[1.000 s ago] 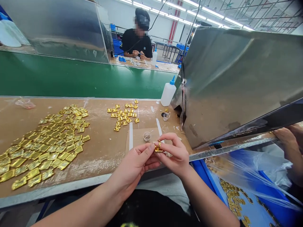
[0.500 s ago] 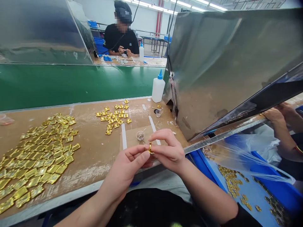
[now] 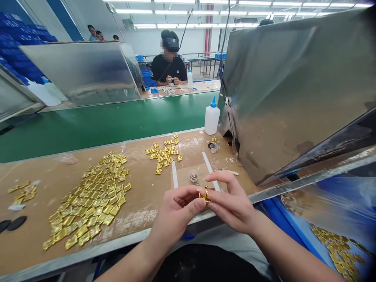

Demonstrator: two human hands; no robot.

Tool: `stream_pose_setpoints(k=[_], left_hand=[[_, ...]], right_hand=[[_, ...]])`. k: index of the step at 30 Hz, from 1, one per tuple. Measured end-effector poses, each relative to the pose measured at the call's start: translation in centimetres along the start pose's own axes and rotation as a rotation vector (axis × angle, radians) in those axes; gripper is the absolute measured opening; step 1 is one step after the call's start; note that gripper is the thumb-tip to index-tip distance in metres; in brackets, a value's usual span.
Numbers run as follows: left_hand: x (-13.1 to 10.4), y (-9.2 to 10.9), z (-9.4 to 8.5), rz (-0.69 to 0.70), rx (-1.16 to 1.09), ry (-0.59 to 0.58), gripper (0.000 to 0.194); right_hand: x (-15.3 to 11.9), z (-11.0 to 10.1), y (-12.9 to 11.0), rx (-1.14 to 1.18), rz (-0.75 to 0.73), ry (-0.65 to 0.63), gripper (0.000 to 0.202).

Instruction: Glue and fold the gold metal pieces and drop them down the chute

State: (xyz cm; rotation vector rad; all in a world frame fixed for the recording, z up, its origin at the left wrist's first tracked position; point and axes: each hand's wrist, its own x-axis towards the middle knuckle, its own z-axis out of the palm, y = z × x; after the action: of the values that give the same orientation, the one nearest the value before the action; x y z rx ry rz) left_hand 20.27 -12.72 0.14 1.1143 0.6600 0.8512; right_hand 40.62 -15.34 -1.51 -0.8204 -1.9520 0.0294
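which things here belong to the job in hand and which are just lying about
Likely the job:
gold piece, in left hand and right hand
large gold spread
smaller gold cluster
small clear cup, nearby

Probably just lying about:
black discs, far left
white bottle, untouched

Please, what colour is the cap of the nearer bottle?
Blue; the head view shows it.
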Motion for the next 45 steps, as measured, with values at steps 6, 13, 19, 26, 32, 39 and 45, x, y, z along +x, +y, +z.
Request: stream_pose_setpoints(k=[6,13,19,26,32,39,45], left_hand=[[-0.2,0.0,0.1,0.016,0.008,-0.013,0.028],[-0.8,0.0,0.1,0.028,0.044,-0.018,0.029],[-1.0,-0.4,0.0,-0.035,-0.012,-0.071,0.029],[-0.6,-0.9,-0.5,0.007,-0.038,-0.045,0.03],[-0.6,1.7,-1.6,0.39,0.5,-0.034,0.028],[0.4,3.3,-2.0,0.711,0.913,-0.277,0.046],[0.1,3.0,-2.2,0.651,0.91,-0.352,0.054]], right_hand=[[-0.3,0.7,0.2,0.04,-0.05,0.147,0.033],[0.2,1.1,-1.2,-0.066,-0.109,0.219,0.015],[0.0,1.5,-1.4,-0.097,-0.134,0.25,0.021],[0.5,0.9,-0.9,-0.146,-0.127,0.196,0.012],[-0.8,1.1,-1.2,0.238,0.178,0.297,0.024],[-1.1,1.8,-1.2,1.078,0.618,0.131,0.016],[-1.1,1.1,-0.9,0.726,0.466,0.187,0.012]])
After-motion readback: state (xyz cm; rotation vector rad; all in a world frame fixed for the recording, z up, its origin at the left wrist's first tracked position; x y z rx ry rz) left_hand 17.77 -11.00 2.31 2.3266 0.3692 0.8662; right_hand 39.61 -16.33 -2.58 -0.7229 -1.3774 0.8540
